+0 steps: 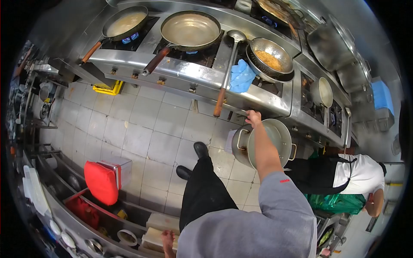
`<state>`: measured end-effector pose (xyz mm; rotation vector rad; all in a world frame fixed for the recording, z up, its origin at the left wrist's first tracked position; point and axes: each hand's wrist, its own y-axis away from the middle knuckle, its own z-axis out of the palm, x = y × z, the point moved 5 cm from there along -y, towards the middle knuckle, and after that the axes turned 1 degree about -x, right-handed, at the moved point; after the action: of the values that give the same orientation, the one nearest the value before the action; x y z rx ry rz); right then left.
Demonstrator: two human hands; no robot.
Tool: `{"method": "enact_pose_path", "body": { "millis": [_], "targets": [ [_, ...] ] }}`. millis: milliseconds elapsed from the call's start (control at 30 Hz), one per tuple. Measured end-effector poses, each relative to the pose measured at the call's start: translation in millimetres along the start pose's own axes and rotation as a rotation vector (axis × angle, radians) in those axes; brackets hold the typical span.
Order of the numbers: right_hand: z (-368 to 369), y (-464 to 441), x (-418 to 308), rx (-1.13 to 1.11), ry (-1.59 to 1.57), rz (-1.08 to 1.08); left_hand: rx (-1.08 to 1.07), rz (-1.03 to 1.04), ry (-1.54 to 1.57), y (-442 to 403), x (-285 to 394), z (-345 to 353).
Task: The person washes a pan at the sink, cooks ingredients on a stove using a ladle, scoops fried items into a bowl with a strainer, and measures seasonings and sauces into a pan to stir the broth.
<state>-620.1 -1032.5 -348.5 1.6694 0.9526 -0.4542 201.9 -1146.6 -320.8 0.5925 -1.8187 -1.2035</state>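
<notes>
My right hand reaches to the front of the steel stove. Its fingers are bent closed at the row of knobs, on a stove knob that they mostly hide. Under my forearm a large metal pot stands low in front of the stove. Above the hand, a perforated strainer with orange-brown food rests over a wok. Beside it are a blue cloth and a long wooden-handled ladle. My left hand hangs low by pale blocks, loosely open and holding nothing visible.
Two wooden-handled pans, a wide one and one with pale liquid, sit over burners, blue flame under the latter. A saucepan stands right. A co-worker bends nearby. A red-lidded bin stands left on the tiles.
</notes>
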Motion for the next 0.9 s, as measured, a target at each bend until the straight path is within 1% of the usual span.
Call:
{"method": "enact_pose_path", "body": {
  "millis": [67, 133, 200, 267, 300, 333, 367, 400, 467, 567, 600, 667, 700, 767, 800, 900],
  "targets": [
    [2, 1, 0, -0.024, -0.013, 0.026, -0.027, 0.163, -0.217, 12, 19, 9],
    [1, 3, -3, 0.067, -0.040, 0.030, -0.002, 0.123, -0.192, 6, 15, 11],
    [2, 11, -7, 0.100, -0.011, 0.001, 0.021, 0.089, -0.164, -8, 8, 12],
    [1, 9, -6, 0.148, 0.024, -0.018, -0.028, 0.239, -0.039, -12, 15, 17],
    [-1, 4, -1, 0.143, 0.028, -0.024, -0.026, 0.239, -0.031, -11, 17, 18],
    [-1, -7, 6, 0.040, 0.031, -0.052, -0.010, 0.167, -0.039, -9, 23, 21],
    [5, 2, -2, -0.063, 0.035, -0.083, 0.006, 0.097, -0.045, -8, 31, 26],
    [2, 13, -5, 0.006, 0.065, -0.059, 0.009, 0.101, -0.035, -7, 40, 32],
    [1, 14, -7, -0.002, 0.057, -0.041, 0.068, 0.094, -0.161, -3, 55, 37],
    [-4, 7, -5, -0.027, 0.054, -0.025, 0.072, 0.059, -0.124, 6, 80, 52],
    [-5, 3, -4, -0.019, 0.074, -0.022, 0.071, 0.058, -0.122, 2, 78, 53],
    [-4, -1, -1, -0.001, 0.109, -0.025, 0.006, 0.136, -0.035, -8, 80, 59],
    [-4, -3, 0, -0.005, 0.109, -0.026, 0.009, 0.138, -0.032, -13, 81, 61],
    [-4, 3, -6, -0.015, 0.121, -0.047, 0.014, 0.208, -0.050, -17, 88, 66],
    [-4, 7, -9, -0.068, 0.135, -0.044, 0.017, 0.208, -0.047, -20, 90, 68],
    [-6, 4, -8, -0.057, 0.133, -0.017, 0.041, 0.186, -0.039, -27, 96, 71]
  ]
}}
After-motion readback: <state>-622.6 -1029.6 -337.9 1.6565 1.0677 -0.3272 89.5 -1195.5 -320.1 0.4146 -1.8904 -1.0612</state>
